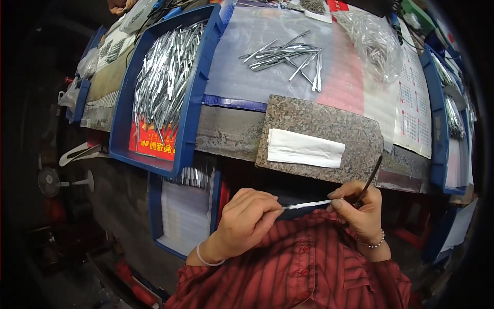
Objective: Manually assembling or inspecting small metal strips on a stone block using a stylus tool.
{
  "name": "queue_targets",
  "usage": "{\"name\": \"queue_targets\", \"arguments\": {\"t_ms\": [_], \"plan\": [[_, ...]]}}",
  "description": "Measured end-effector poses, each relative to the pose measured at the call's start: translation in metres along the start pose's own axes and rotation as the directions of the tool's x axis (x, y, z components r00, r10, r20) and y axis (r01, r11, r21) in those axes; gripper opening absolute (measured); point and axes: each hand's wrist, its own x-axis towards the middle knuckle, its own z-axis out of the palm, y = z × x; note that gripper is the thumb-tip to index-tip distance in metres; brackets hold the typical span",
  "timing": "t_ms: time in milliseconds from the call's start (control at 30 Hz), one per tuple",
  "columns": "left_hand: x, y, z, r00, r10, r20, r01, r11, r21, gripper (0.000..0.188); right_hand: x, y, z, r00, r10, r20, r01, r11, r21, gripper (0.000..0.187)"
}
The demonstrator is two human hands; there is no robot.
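Observation:
A slim silver metal piece point(307, 204) stretches level between my two hands, in front of my red striped shirt. My left hand point(247, 219) is closed, pinching its left end between thumb and fingers. The thumb and forefinger of my right hand point(360, 208) grip the right end. That same hand also keeps a thin dark stick point(373, 177) tucked in its fingers, pointing up and away; its kind I cannot make out. Just beyond lies a folded white cloth or paper point(306, 148) on a speckled stone block point(355, 134).
A blue tray point(188, 116) full of similar metal pieces stands at the left, with another blue tray point(216, 195) lower down. A loose pile of pieces point(285, 54) lies on the plastic-covered bench. Plastic bags point(373, 44) and more blue trays point(437, 118) are at the right.

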Motion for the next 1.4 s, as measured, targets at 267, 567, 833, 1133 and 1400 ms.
{"name": "queue_targets", "arguments": {"t_ms": [267, 567, 833, 1133, 1400], "plan": [[-0.011, 0.004, 0.001, 0.924, -0.344, 0.166, 0.38, 0.87, -0.314, 0.016, -0.003, 0.007, 0.004, 0.999, 0.007, 0.04, -0.006, 1.0, -0.025, 0.009], [-0.014, -0.007, 0.002, 0.854, -0.412, 0.318, 0.503, 0.809, -0.305, 0.012, 0.004, 0.014, 0.016, 0.983, -0.132, 0.128, 0.157, 0.964, -0.213, 0.009], [-0.034, -0.024, 0.0, 0.801, -0.509, 0.316, 0.598, 0.665, -0.447, 0.012, 0.012, 0.02, 0.014, 0.998, 0.016, 0.069, -0.023, 0.994, 0.104, 0.027], [-0.049, -0.029, -0.018, 0.822, -0.504, 0.264, 0.569, 0.726, -0.386, 0.009, 0.024, 0.019, 0.045, 0.975, 0.091, 0.203, -0.049, 0.978, -0.204, 0.009], [-0.116, -0.085, -0.053, 0.738, -0.567, -0.367, 0.621, 0.782, 0.041, 0.008, 0.021, 0.018, 0.049, 0.983, 0.132, 0.126, -0.103, 0.972, -0.212, 0.012]]}}
